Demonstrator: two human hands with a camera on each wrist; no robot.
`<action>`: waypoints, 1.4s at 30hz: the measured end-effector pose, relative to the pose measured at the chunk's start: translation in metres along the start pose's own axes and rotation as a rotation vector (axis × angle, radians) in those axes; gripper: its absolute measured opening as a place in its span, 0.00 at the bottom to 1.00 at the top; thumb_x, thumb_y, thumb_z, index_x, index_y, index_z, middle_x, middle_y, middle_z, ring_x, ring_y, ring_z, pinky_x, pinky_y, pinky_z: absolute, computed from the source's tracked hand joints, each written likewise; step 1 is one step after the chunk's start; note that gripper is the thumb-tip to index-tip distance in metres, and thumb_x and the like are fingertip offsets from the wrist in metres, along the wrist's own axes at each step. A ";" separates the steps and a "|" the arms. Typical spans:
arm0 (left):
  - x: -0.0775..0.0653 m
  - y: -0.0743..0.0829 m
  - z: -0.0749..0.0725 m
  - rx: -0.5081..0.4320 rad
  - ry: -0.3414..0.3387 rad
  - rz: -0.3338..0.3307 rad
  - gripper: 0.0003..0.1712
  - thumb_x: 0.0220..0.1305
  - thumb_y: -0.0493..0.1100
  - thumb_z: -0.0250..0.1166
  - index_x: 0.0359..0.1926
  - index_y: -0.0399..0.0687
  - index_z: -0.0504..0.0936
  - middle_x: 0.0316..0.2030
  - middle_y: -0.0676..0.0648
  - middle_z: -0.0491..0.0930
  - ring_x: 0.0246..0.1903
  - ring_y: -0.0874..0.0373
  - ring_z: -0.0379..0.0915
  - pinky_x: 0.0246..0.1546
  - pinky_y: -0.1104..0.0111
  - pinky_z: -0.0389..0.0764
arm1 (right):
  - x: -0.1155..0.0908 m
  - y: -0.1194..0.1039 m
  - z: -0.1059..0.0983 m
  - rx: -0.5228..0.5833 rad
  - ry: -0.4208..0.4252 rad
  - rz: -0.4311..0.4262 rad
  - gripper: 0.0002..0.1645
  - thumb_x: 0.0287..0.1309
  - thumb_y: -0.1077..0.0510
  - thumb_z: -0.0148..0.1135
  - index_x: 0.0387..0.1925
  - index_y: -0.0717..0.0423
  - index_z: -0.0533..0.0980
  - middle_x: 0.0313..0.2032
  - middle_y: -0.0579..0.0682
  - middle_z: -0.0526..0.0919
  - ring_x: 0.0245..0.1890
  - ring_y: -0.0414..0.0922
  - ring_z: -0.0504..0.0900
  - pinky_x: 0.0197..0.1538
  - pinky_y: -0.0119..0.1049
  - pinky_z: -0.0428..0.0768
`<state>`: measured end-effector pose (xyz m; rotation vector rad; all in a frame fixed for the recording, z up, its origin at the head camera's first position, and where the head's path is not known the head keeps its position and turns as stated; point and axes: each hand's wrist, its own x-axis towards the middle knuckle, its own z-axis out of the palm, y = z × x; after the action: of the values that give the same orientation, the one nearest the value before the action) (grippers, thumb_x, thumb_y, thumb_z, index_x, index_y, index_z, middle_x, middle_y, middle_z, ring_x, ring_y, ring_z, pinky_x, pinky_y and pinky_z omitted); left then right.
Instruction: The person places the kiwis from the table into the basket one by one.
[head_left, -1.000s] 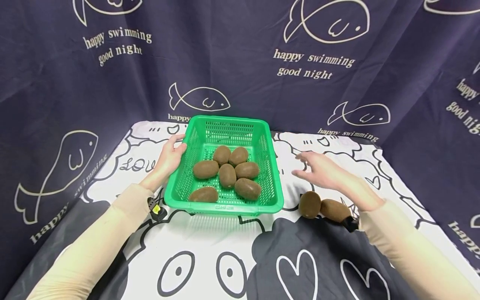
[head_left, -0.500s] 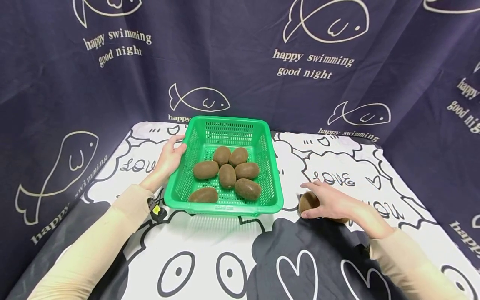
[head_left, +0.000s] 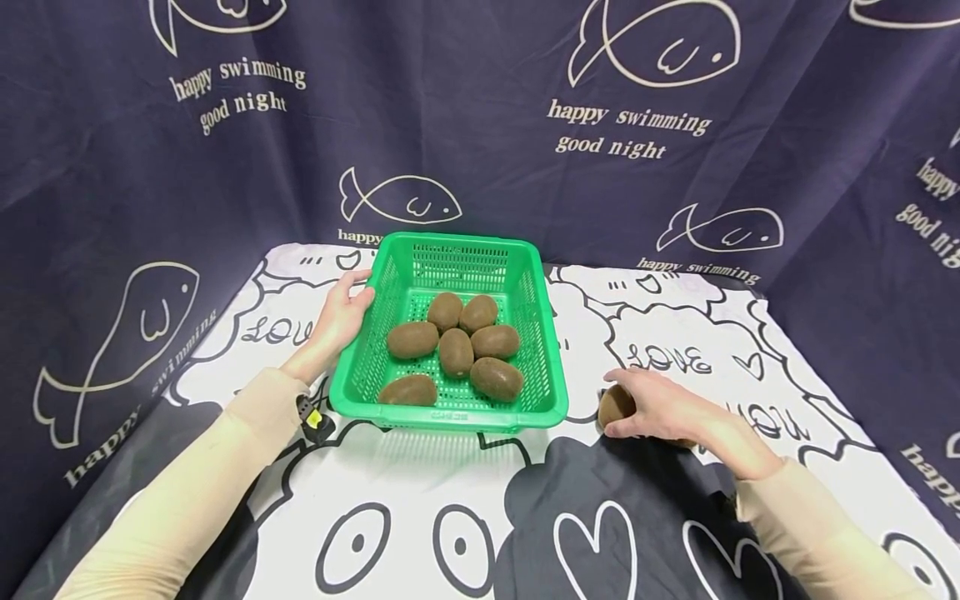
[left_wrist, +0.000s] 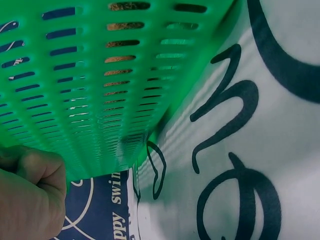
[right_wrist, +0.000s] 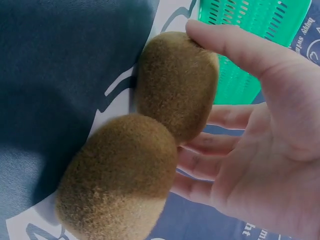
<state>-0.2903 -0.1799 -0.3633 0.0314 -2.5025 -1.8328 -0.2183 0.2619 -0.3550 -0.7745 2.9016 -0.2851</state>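
Note:
My right hand [head_left: 663,406] reaches down at the table's right side, thumb and fingers around a brown fuzzy kiwi [head_left: 613,407]. In the right wrist view the thumb lies on one end of this kiwi [right_wrist: 177,82] and the fingers pass behind it. A second kiwi [right_wrist: 120,180] lies against it, mostly covered by the hand in the head view. My left hand [head_left: 339,315] grips the left rim of a green slotted plastic basket [head_left: 450,417]. Inside the basket, several kiwis [head_left: 455,353] rest on its floor, one apart near the front left corner.
A black-and-white patterned cloth [head_left: 420,483] covers the table. Behind it hangs a dark blue curtain [head_left: 480,100] with fish drawings, close to the basket's back edge. A small dark device with a yellow mark [head_left: 315,421] is at the left wrist.
My right hand has come down and toward me from beyond the two loose kiwis, and closed around the left one. The left hand and basket have stayed in place.

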 end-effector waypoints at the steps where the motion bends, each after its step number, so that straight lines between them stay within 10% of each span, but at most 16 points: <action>1: 0.000 0.000 0.000 -0.001 0.000 -0.002 0.27 0.75 0.45 0.45 0.72 0.51 0.58 0.54 0.30 0.74 0.39 0.51 0.80 0.42 0.57 0.85 | 0.000 0.000 0.000 0.002 0.004 0.003 0.44 0.41 0.46 0.76 0.56 0.69 0.72 0.46 0.60 0.82 0.45 0.51 0.80 0.51 0.48 0.78; 15: 0.000 -0.001 0.000 0.004 -0.004 -0.010 0.27 0.75 0.44 0.44 0.72 0.51 0.57 0.54 0.32 0.75 0.42 0.46 0.79 0.33 0.69 0.85 | 0.005 -0.004 -0.008 -0.010 0.054 -0.022 0.45 0.41 0.45 0.75 0.56 0.69 0.72 0.47 0.61 0.83 0.47 0.54 0.81 0.52 0.51 0.79; 42: -0.001 0.002 0.000 -0.009 -0.009 0.004 0.27 0.76 0.43 0.43 0.72 0.50 0.57 0.56 0.31 0.73 0.48 0.38 0.76 0.43 0.57 0.85 | 0.031 -0.022 -0.057 -0.029 0.100 -0.053 0.28 0.39 0.48 0.75 0.41 0.59 0.77 0.28 0.46 0.77 0.29 0.41 0.73 0.33 0.33 0.72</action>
<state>-0.2892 -0.1790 -0.3619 0.0176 -2.4990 -1.8465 -0.2445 0.2362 -0.2976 -0.8675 2.9882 -0.2957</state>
